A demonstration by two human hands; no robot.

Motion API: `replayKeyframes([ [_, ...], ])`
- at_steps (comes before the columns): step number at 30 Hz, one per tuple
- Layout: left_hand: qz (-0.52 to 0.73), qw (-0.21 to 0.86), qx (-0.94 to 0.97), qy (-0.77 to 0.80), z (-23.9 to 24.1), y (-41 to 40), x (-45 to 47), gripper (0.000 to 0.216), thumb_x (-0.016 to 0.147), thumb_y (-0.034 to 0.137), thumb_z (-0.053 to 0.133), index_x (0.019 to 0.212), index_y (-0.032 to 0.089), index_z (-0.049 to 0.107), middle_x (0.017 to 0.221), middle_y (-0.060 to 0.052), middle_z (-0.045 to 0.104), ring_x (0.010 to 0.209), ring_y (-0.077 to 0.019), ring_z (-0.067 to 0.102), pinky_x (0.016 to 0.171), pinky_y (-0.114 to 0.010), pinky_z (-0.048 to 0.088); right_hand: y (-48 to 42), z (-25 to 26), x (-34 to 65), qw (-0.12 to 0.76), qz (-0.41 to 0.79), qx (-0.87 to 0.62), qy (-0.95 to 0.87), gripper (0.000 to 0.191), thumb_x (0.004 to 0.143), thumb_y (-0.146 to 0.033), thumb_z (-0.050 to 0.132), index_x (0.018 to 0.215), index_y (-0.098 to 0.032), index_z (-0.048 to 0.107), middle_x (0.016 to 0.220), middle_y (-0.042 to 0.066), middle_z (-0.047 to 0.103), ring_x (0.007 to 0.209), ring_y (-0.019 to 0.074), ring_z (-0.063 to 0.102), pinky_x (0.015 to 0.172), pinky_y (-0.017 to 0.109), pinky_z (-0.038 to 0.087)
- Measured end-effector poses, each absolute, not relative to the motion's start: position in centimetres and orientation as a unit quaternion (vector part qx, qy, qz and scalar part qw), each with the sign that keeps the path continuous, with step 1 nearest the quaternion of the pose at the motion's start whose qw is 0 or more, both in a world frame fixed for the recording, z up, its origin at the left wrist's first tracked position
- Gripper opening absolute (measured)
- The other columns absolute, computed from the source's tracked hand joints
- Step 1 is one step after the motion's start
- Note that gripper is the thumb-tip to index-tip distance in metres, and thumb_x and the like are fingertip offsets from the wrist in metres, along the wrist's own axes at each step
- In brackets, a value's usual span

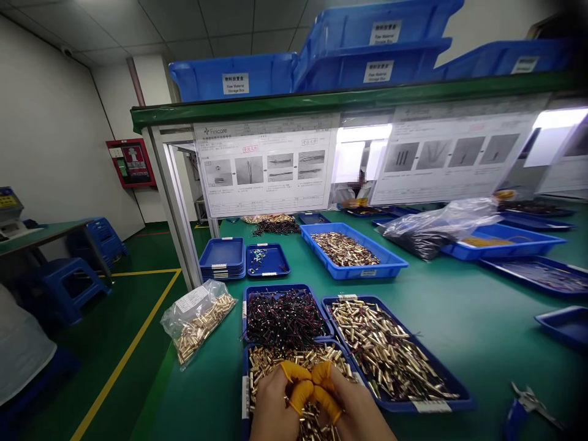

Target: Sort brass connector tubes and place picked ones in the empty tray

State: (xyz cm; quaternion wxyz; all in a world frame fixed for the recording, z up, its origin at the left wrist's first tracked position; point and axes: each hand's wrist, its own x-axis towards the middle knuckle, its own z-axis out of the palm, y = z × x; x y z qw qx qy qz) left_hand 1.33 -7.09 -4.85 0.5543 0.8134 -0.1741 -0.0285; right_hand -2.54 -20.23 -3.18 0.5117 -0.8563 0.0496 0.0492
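Note:
My left hand (279,395) and my right hand (345,398) meet over a blue tray (245,367) of small brass-coloured metal tubes (271,361). Orange-yellow covers wrap the fingertips. Both hands are closed, thumbs and fingers pressed together. A dark bit shows at the left fingers, but what either hand holds is too small and hidden to name. Just beyond lies a tray of short black and dark red wires with shiny ends (285,315). To the right, a longer blue tray (463,401) carries brass tubes, with dark wires among them.
Left of the trays lies a clear bag of brass tubes (202,324). Behind are stacked blue trays (223,252), a small parts tray (269,272) and a blue bin of tubes (395,266). Blue-handled cutters (523,407) rest at right. Instruction sheets (266,205) hang from the shelf.

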Motion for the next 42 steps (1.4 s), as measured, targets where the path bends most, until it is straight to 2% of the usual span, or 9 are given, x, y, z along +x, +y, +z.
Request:
replayKeyframes([
  [7,-0.123,0.652,0.742,-0.094,-5.2,-7.4,1.9,0.017,0.071,0.029,0.053,0.074,0.012,0.056,0.064,-0.002,0.053,0.056,-0.0103,0.046,0.048,-0.019,0.034,-20.8,-2.0,-2.4,0.657,0.049,-0.752,0.038,0.011,0.074,-0.023,0.041,0.077,-0.013,0.046,0.062,-0.001,0.055,0.06,0.0054,0.055,0.06,0.014,0.041],
  [12,-0.138,0.671,0.723,-0.085,-4.8,-7.1,2.0,0.018,0.07,0.028,0.054,0.077,0.012,0.055,0.065,-0.001,0.052,0.057,-0.0095,0.044,0.05,-0.019,0.034,-21.2,-2.7,-1.5,0.712,0.073,-0.695,0.077,0.021,0.063,-0.029,0.06,0.071,-0.013,0.049,0.062,-0.003,0.049,0.053,0.0028,0.047,0.05,0.014,0.041],
  [16,-0.124,0.693,0.709,-0.05,-4.4,-7.2,2.1,0.023,0.064,0.026,0.059,0.082,0.012,0.056,0.071,-0.004,0.057,0.063,-0.0128,0.05,0.055,-0.022,0.04,-21.2,-3.4,-1.3,0.679,0.081,-0.723,0.099,0.023,0.059,-0.031,0.064,0.066,-0.012,0.053,0.056,-0.005,0.04,0.051,0.0004,0.037,0.046,0.012,0.035],
  [19,-0.132,0.713,0.687,-0.046,-4.4,-7.3,2.2,0.024,0.062,0.023,0.06,0.084,0.013,0.056,0.081,-0.007,0.061,0.076,-0.0176,0.056,0.068,-0.027,0.046,-21.3,-3.2,-1.6,0.649,0.063,-0.754,0.087,0.024,0.063,-0.033,0.062,0.073,-0.012,0.056,0.064,-0.002,0.048,0.059,0.0019,0.042,0.053,0.012,0.037],
  [22,-0.101,0.703,0.7,-0.078,-4.2,-7.3,2.2,0.016,0.066,0.02,0.056,0.081,0.014,0.061,0.084,-0.006,0.062,0.081,-0.0182,0.056,0.074,-0.028,0.045,-21.6,-2.9,-1.9,0.596,0.036,-0.8,0.066,0.021,0.071,-0.033,0.053,0.077,-0.013,0.055,0.074,0.001,0.057,0.068,0.0048,0.048,0.059,0.013,0.038],
  [26,-0.025,0.642,0.753,-0.142,-3.7,-6.9,2.0,0.013,0.07,0.017,0.054,0.076,0.018,0.066,0.085,-0.004,0.056,0.082,-0.016,0.052,0.07,-0.024,0.04,-21.8,-3.6,-2.1,0.508,-0.021,-0.86,0.052,0.016,0.076,-0.023,0.04,0.068,-0.013,0.051,0.062,0.0,0.053,0.054,0.0026,0.038,0.051,0.012,0.024],
  [32,-0.04,0.601,0.779,-0.171,-3.6,-6.9,1.9,0.018,0.072,0.014,0.051,0.079,0.018,0.066,0.077,-0.002,0.054,0.074,-0.0138,0.049,0.065,-0.022,0.037,-21.7,-5.2,-2.0,0.455,-0.046,-0.889,0.019,0.026,0.079,-0.029,0.034,0.062,-0.014,0.046,0.054,0.0,0.049,0.049,0.0028,0.034,0.049,0.014,0.017],
  [35,-0.059,0.611,0.776,-0.145,-4.2,-7.1,2.0,0.021,0.068,0.011,0.051,0.083,0.017,0.064,0.076,-0.002,0.055,0.072,-0.014,0.049,0.065,-0.023,0.038,-21.5,-5.0,-2.2,0.451,-0.038,-0.892,0.005,0.021,0.077,-0.026,0.037,0.062,-0.014,0.044,0.059,0.0,0.053,0.052,0.0033,0.037,0.051,0.013,0.019],
  [42,-0.044,0.61,0.777,-0.152,-4.2,-7.1,1.9,0.006,0.071,0.02,0.056,0.072,0.015,0.059,0.073,-0.002,0.056,0.069,-0.0131,0.049,0.063,-0.022,0.038,-21.1,-2.3,-2.5,0.496,0.019,-0.868,0.007,0.022,0.079,-0.033,0.039,0.075,-0.014,0.051,0.078,0.003,0.059,0.07,0.007,0.051,0.061,0.015,0.036],
])
